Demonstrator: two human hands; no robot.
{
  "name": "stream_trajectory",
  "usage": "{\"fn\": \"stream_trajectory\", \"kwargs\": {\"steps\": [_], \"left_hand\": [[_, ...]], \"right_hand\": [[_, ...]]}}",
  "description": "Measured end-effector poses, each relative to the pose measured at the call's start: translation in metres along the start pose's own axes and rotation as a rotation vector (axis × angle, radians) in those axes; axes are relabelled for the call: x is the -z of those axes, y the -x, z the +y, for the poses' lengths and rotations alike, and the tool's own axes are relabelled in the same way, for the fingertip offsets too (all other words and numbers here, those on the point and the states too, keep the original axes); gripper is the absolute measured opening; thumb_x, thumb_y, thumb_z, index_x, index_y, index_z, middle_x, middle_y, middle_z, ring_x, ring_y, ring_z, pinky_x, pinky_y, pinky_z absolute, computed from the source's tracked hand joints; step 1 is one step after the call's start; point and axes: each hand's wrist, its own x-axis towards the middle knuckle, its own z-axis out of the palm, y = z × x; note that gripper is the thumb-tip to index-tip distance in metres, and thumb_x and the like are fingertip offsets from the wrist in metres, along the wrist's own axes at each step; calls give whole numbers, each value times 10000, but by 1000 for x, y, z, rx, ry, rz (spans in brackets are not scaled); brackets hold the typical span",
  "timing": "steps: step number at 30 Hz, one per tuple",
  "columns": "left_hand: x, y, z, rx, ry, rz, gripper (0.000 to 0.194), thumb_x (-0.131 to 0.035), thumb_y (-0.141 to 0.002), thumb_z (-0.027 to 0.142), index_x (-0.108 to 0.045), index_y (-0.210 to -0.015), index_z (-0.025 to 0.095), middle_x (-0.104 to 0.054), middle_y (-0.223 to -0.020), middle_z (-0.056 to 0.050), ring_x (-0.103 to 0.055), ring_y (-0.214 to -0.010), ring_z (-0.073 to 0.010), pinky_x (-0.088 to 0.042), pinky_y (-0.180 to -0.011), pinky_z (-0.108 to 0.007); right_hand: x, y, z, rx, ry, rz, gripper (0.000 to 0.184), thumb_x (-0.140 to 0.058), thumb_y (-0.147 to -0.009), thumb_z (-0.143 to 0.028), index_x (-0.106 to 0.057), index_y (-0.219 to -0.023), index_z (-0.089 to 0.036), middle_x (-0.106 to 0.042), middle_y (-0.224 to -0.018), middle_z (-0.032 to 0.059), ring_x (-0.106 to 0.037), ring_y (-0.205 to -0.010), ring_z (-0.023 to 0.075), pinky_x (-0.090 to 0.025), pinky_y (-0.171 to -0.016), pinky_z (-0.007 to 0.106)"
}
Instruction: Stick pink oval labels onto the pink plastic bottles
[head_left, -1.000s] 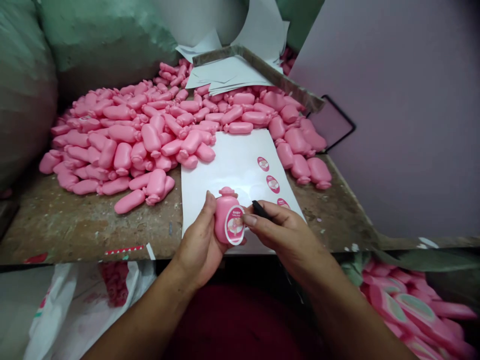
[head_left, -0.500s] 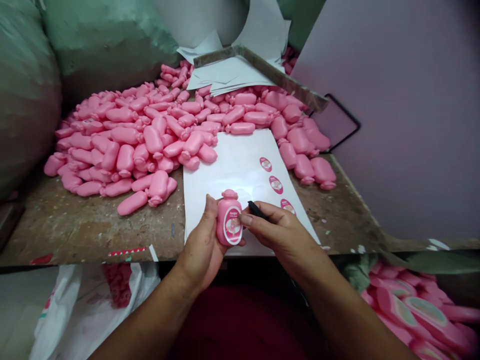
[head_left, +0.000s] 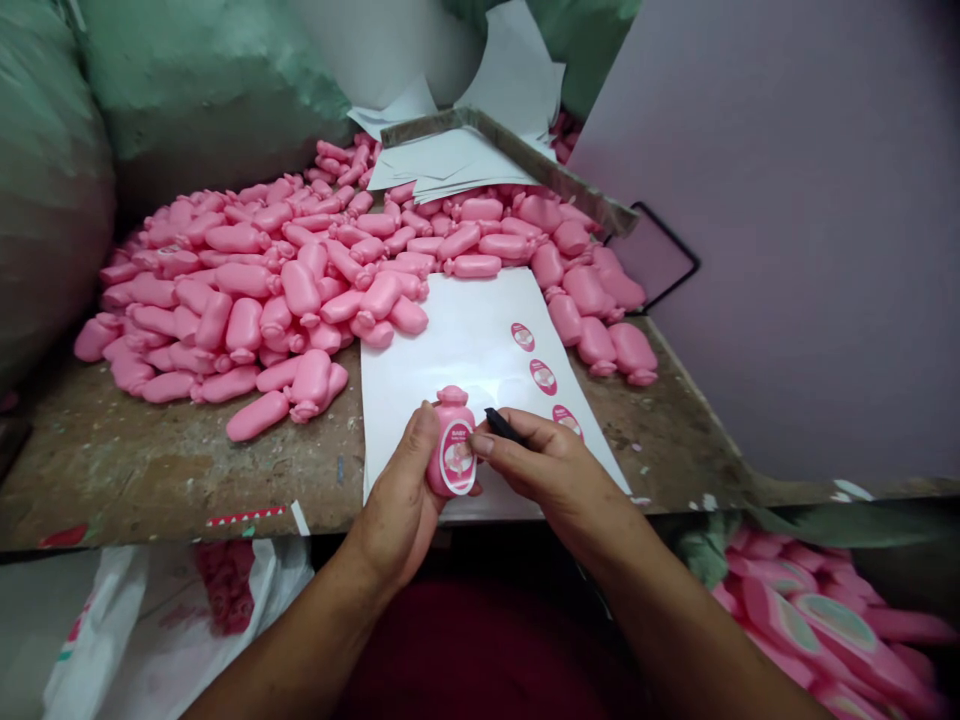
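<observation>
My left hand (head_left: pixel 401 500) is closed around a small pink bottle (head_left: pixel 451 396), held upright above the front of the label sheet. An oval label (head_left: pixel 457 462) with "BABY" printed on it faces me on the bottle. My right hand (head_left: pixel 555 455) grips a short black tool (head_left: pixel 504 426), whose exact kind I cannot make out; its thumb touches the label's right edge. Beneath both hands lies the white label sheet (head_left: pixel 450 330), with several oval stickers (head_left: pixel 543 377) in a row along its right side.
Many plain pink bottles (head_left: pixel 240 280) lie heaped across the wooden table (head_left: pixel 315 500). White papers (head_left: pixel 450 165) and a wooden frame piece (head_left: pixel 555 165) are at the back. A lilac panel (head_left: pixel 787 250) stands right. Labelled bottles (head_left: pixel 817 620) sit below right, a white bag (head_left: pixel 165 640) below left.
The view has shifted slightly, so the scene sits a little further left. Both hands keep their hold, and the right thumb still presses at the label's edge.
</observation>
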Motion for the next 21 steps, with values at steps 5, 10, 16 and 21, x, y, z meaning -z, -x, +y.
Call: {"fn": "stream_trajectory", "kwargs": {"steps": [5, 10, 16, 21], "left_hand": [[2, 1, 1, 5, -70, -37, 255, -564, -958, 407, -655, -1124, 236, -668, -1062, -37, -632, -987, -163, -515, -803, -242], [5, 1, 0, 10, -50, -39, 260, -518, -983, 389, -672, -1117, 228, -657, -1034, -35, -612, -933, -144, -510, -788, -234], [3, -2, 1, 38, 15, -25, 314, -453, -1008, 402, -668, -1126, 206, -639, -958, -40, -586, -840, -133, -512, -745, -231], [3, -2, 1, 49, 31, -3, 365, -425, -1013, 435, -638, -1188, 196, -634, -1022, -63, -598, -891, -151, -515, -699, -228]], "right_hand": [[2, -1, 1, 8, 1, -14, 335, -755, -719, -482, -565, -678, -209, -349, -531, -85, -238, -494, 79, -174, -470, 252], [2, 0, 2, -42, -71, -25, 354, -773, -718, -485, -562, -705, -201, -372, -520, -90, -245, -490, 75, -163, -473, 244], [2, -1, 1, -25, -76, -18, 399, -814, -672, -486, -537, -671, -199, -324, -529, -101, -201, -494, 66, -155, -475, 246], [1, -3, 2, -19, -47, -11, 427, -817, -648, -508, -516, -646, -205, -304, -521, -102, -195, -488, 67, -155, -468, 244]]}}
